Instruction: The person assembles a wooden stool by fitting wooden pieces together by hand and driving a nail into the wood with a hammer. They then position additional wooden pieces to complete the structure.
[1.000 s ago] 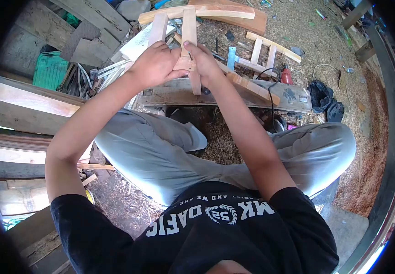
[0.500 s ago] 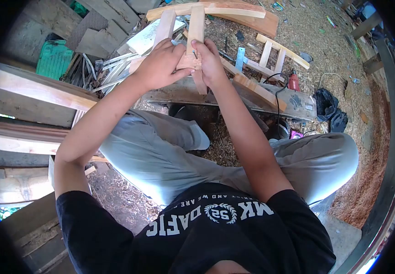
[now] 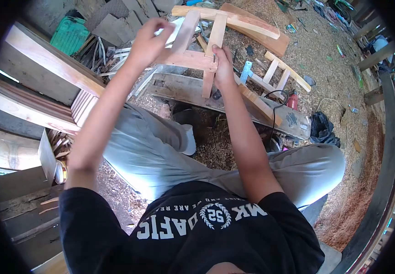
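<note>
- Frame (image 3: 190, 60), pale wood, sits in front of the person, above the near side of the low plank bench; right hand holds it.
- Frame parts: two slats (image 3: 217, 35) side by side, curved rail (image 3: 234, 20) across their far ends, crosspiece (image 3: 186, 60) across their near part; leg end (image 3: 208, 84) sticks out below crosspiece.
- Small dark thing, maybe a nail, at the joint by the right thumb; too small to tell.
- Right hand (image 3: 224, 67): closed round the joint of right slat and crosspiece, thumb on the slat face, fingers partly hidden.
- Left hand (image 3: 149, 43): raised beside left slat, blurred, fingers curled, thumb and fingertips close together; cannot tell if anything is pinched.
- Plank bench (image 3: 183, 92): low, worn, runs across just ahead of the knees.
- Wood block (image 3: 261, 107): lies slanted along the bench, right of right hand.
- Black cord (image 3: 274, 114) loops by the block, near red power tool (image 3: 292, 101).
- Small ladder-like frame (image 3: 270, 73) beyond, blue metal piece (image 3: 246, 71) at its left end.
- Brown board (image 3: 275, 43) under or behind curved rail, cannot tell which.
- Black plastic bag (image 3: 323, 129) right of bench, on shavings-covered ground (image 3: 334, 86).
- Green plastic item (image 3: 69, 35) far left, near scrap boards (image 3: 115, 27).
</note>
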Motion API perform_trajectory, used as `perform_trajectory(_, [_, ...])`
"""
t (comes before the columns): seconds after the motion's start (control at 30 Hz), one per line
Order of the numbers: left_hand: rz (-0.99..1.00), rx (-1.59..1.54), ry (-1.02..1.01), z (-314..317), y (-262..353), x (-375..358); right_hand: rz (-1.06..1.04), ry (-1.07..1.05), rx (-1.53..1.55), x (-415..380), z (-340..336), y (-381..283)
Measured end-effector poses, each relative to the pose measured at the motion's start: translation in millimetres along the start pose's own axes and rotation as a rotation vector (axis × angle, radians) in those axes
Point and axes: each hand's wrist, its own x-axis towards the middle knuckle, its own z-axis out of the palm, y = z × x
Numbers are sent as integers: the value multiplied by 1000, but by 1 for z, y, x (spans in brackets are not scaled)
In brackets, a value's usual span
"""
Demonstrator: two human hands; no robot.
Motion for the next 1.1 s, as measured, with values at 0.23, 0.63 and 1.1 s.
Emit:
perform_trajectory(0.23, [-393, -338, 699, 73, -26, -109, 22, 21, -52, -4, 8, -1])
perform_trajectory(0.63, [-463, -1127, 216, 140, -21, -81, 87, -15, -33, -11, 16, -14])
perform_trajectory(1.1, [-259, -1095, 103, 136, -24, -76, -120, -159, -110, -27, -36, 15])
